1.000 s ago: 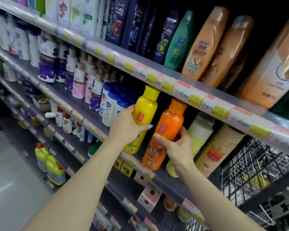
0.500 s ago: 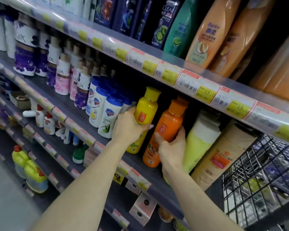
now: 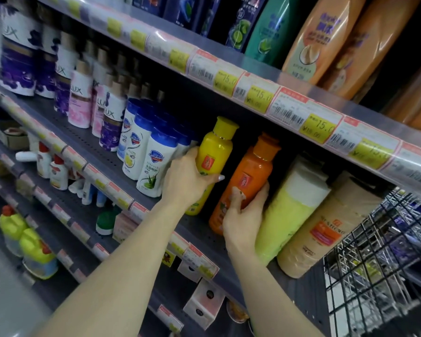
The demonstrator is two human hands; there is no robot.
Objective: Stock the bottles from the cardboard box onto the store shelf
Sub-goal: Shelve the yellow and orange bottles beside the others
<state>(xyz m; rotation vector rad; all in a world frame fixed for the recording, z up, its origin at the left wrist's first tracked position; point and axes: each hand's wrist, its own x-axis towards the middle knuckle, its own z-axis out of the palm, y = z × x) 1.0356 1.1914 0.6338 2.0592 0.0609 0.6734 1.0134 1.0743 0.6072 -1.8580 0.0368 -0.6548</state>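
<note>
Both forearms are bare from the lower edge of the frame up to the wrists, with no sleeve reaching them; no watch, band or ring shows on either. The left hand [image 3: 188, 177] has a long, pale-painted thumbnail; the right hand [image 3: 244, 215] shows a decorated thumbnail.

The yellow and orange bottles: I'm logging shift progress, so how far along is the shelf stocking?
Mid-placement. The left hand grips the yellow bottle and the right hand the orange bottle, both at the shelf between the blue-capped bottles and the pale green bottle. Neither is released. The cardboard box isn't in view, so what remains can't be judged.
</note>
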